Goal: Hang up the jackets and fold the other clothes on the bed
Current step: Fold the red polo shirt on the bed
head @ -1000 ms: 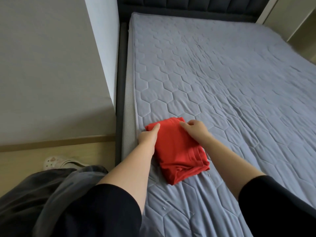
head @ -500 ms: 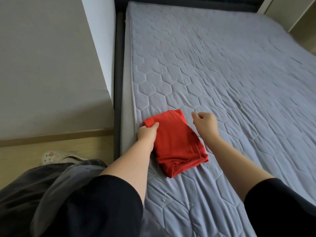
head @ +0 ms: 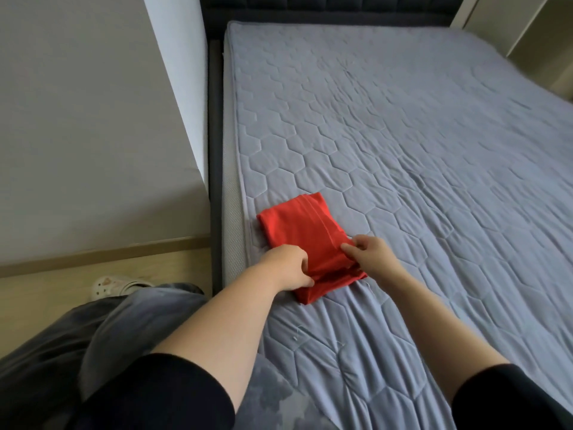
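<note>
A folded red garment (head: 305, 229) lies on the grey quilted mattress (head: 418, 156) close to the bed's left edge. My left hand (head: 286, 268) grips the garment's near left side with curled fingers. At its near right edge, my right hand (head: 370, 254) pinches the fabric. Both hands sit at the end of the bundle closest to me. The far half of the garment lies flat and uncovered.
A dark padded headboard (head: 325, 4) closes the far end of the bed. Left of the bed a grey wall (head: 93, 135) meets a wooden floor (head: 46, 293). My grey trouser leg (head: 93, 352) and a light shoe (head: 114, 285) show at the lower left.
Both hands slid from the far end of the red garment to its near end. The right hand, lifted off it half a second ago, now pinches the fabric again.
</note>
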A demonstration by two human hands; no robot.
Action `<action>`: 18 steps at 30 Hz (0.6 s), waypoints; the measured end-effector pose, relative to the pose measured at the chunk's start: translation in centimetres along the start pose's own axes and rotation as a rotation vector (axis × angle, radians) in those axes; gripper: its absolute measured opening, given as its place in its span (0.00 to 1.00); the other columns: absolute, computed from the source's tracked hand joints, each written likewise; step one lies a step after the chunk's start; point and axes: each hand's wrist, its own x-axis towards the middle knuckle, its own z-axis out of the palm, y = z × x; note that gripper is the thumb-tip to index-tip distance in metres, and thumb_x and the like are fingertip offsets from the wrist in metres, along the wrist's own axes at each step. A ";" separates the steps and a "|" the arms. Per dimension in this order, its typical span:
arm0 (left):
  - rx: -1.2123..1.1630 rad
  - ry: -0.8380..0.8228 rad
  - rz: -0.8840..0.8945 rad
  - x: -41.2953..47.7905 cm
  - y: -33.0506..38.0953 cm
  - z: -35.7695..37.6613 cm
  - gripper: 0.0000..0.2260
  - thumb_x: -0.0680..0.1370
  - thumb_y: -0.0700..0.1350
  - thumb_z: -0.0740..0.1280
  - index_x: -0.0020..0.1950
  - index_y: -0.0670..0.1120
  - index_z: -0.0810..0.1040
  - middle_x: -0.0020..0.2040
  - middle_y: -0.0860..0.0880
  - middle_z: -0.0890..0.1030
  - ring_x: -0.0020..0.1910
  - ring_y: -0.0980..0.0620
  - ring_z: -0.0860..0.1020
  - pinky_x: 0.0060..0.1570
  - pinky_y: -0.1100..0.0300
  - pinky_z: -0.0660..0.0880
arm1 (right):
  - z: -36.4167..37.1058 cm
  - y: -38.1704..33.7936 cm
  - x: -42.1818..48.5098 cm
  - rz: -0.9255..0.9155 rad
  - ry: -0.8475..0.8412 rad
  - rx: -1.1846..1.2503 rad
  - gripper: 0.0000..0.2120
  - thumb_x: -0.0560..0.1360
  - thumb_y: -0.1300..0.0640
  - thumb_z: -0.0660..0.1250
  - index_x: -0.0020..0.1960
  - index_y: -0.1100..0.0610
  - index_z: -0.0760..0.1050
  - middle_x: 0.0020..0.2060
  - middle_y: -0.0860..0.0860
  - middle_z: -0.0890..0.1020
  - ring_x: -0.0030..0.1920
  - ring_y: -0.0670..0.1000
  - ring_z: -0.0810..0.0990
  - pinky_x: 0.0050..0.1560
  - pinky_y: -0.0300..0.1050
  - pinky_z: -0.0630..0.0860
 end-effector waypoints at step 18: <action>-0.408 0.114 -0.246 -2.1 0.2 0.4 0.12 0.73 0.33 0.66 0.46 0.48 0.83 0.53 0.45 0.83 0.52 0.46 0.80 0.56 0.57 0.76 | 0.0 -0.4 -2.0 -0.236 0.058 -0.557 0.19 0.66 0.43 0.75 0.48 0.57 0.80 0.43 0.49 0.78 0.46 0.49 0.76 0.48 0.44 0.72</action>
